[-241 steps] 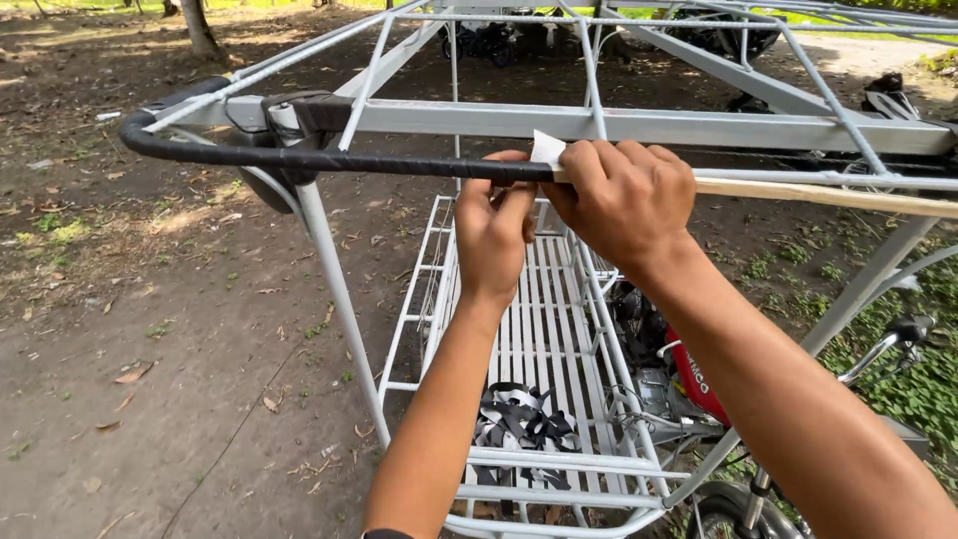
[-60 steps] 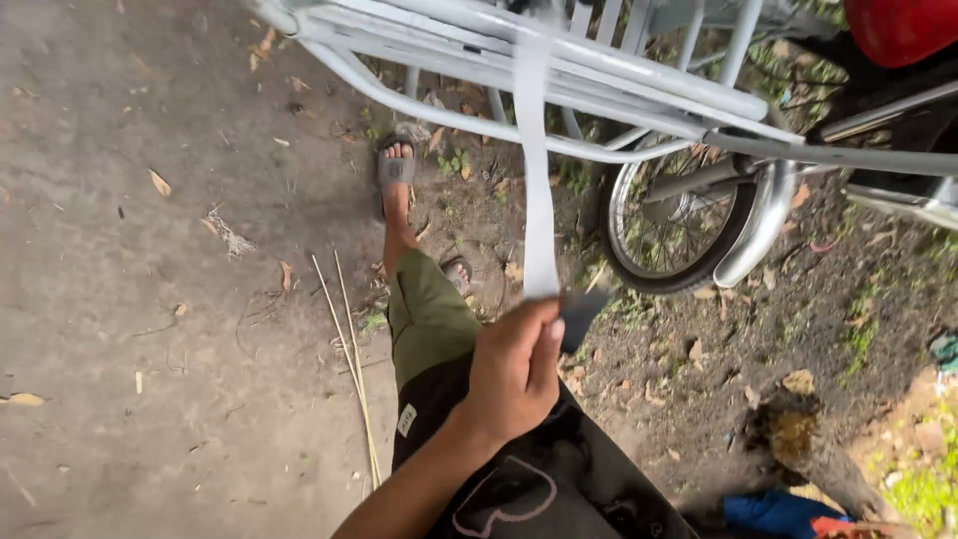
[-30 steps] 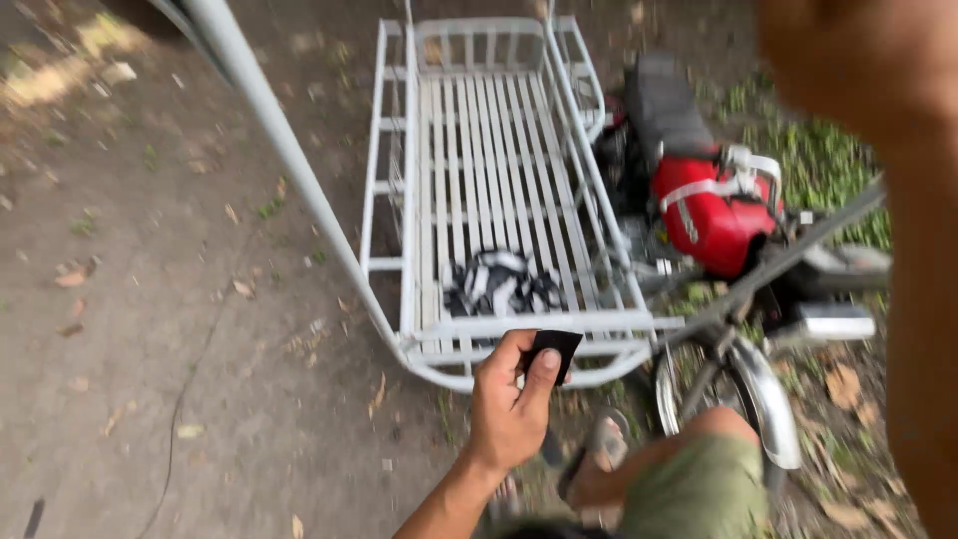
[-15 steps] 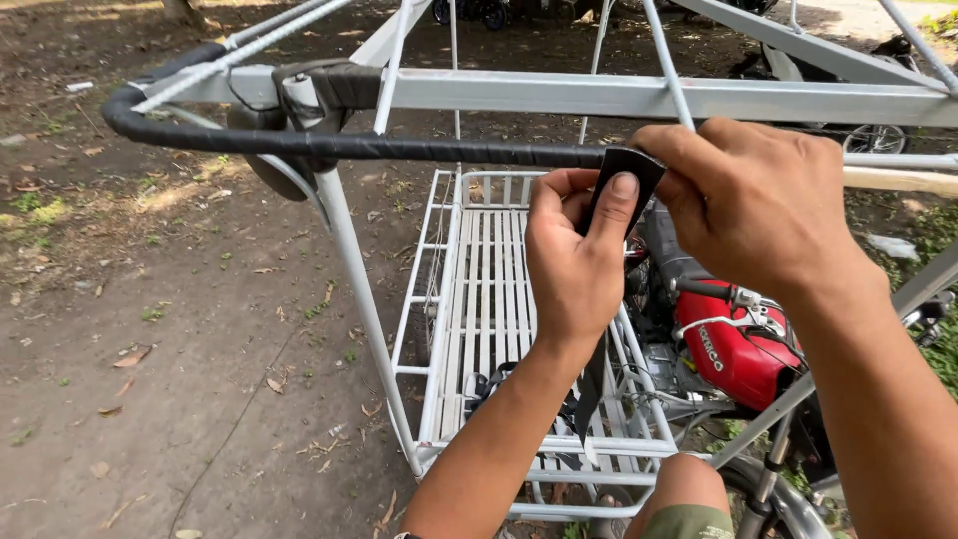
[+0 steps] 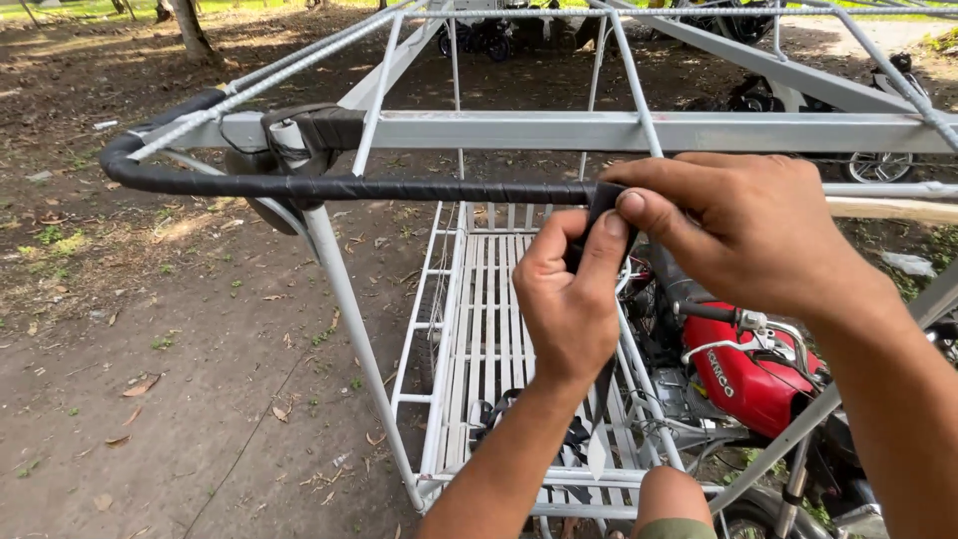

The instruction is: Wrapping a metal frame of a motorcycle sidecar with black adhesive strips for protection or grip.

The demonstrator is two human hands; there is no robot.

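A long bar [image 5: 349, 187] of a grey metal frame [image 5: 599, 130] is wound with black strip from its curved left end to the middle. My left hand [image 5: 569, 299] and my right hand [image 5: 738, 235] meet where the winding ends. Both pinch the black strip [image 5: 602, 200] against the bar, the left from below with thumb and forefinger, the right from above with its thumb on the strip. The strip's loose end hangs down behind my left wrist. To the right of my hands the bar is bare and pale.
Below the bar lies a white slatted metal rack [image 5: 479, 329] with dark straps on it. A red motorcycle [image 5: 743, 374] stands to its right, and my knee [image 5: 674, 499] shows at the bottom. Dirt ground with dry leaves spreads left; a tree trunk [image 5: 190, 25] and parked motorcycles stand behind.
Two seconds ago my left hand pulled the strip down near the ground. It has come up to the bar, and both hands now press the strip against it.
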